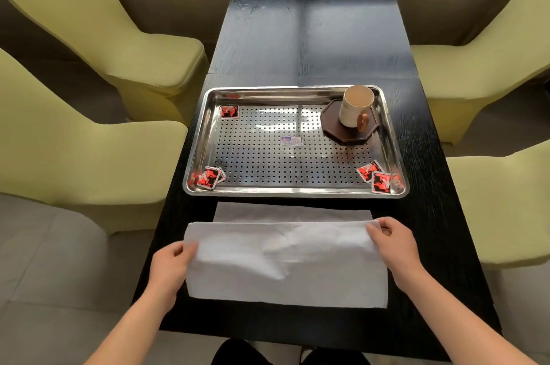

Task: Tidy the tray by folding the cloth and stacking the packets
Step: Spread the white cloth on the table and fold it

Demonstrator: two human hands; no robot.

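A white cloth [285,257] lies on the black table in front of the steel tray [294,192], its near part lifted and doubled over toward the far edge. My left hand [171,266] pinches the cloth's left corner, and my right hand [394,242] pinches its right corner. Red and black packets sit in three corners of the tray: one at the far left [229,112], a small pile at the near left [209,177], and two overlapping at the near right [375,176].
A cream mug [355,108] stands on a dark octagonal coaster [336,129] in the tray's far right corner. A small sticker [291,141] marks the perforated tray floor. Yellow-green chairs [98,138] flank the narrow black table [312,37] on both sides.
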